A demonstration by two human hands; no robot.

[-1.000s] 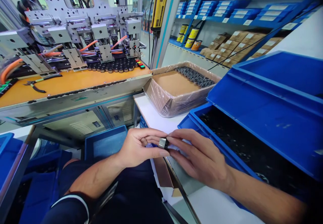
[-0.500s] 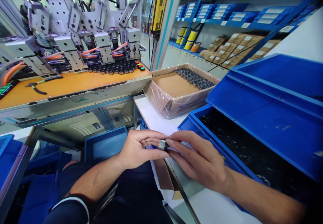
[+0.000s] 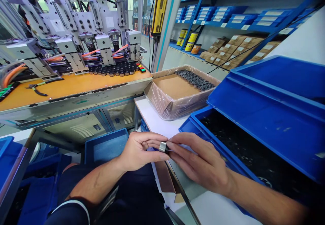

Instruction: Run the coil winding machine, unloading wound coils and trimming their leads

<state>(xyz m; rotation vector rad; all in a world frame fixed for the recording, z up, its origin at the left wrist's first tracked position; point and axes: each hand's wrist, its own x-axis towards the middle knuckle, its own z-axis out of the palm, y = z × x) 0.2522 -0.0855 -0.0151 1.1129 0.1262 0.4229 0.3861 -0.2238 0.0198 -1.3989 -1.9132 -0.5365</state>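
Between my two hands is a small ring-like part with a silvery metal band and a black end [image 3: 163, 146]. My left hand [image 3: 138, 150] pinches its metal side between thumb and fingers. From the right, the fingertips of my right hand [image 3: 200, 159] close on the black end. The part's far face is hidden by my fingers. Both hands are held over the edge of the white table [image 3: 162, 125], left of an open blue bin [image 3: 198, 116] that holds many black parts.
A plastic-lined carton [image 3: 175, 105] with rows of dark parts stands behind my hands. At the left, a machine [image 3: 73, 49] with metal clamps rises from an orange bench [image 3: 63, 89], where pliers [image 3: 38, 87] lie. A blue tray [image 3: 106, 147] sits below it.
The machine's upper metal arms have swung from tilted to more upright. My hands stay almost still, with the part held between them.
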